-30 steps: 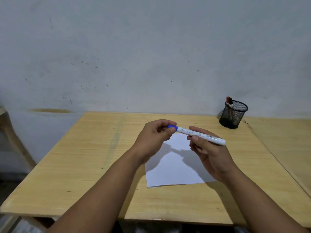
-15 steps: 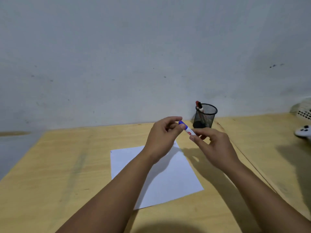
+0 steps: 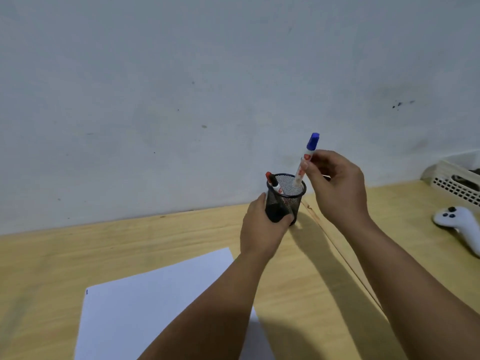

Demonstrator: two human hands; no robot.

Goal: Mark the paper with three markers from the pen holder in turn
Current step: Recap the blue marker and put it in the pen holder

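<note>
Spreading under my arms is the wooden table (image 3: 130, 245), with the white paper (image 3: 145, 315) lying flat on its near part, a small dark mark at its left edge. At the far right lie a white controller (image 3: 457, 222) and a pale slotted basket (image 3: 457, 180). My left hand (image 3: 262, 229) is wrapped around the black mesh pen holder (image 3: 288, 201), which stands near the wall. My right hand (image 3: 337, 185) pinches the blue-capped marker (image 3: 305, 161), cap up and tilted, its lower end just inside the holder's rim. A red-capped marker (image 3: 272, 183) leans at the holder's left side; a second marker may sit behind it, though I cannot be sure.
</note>
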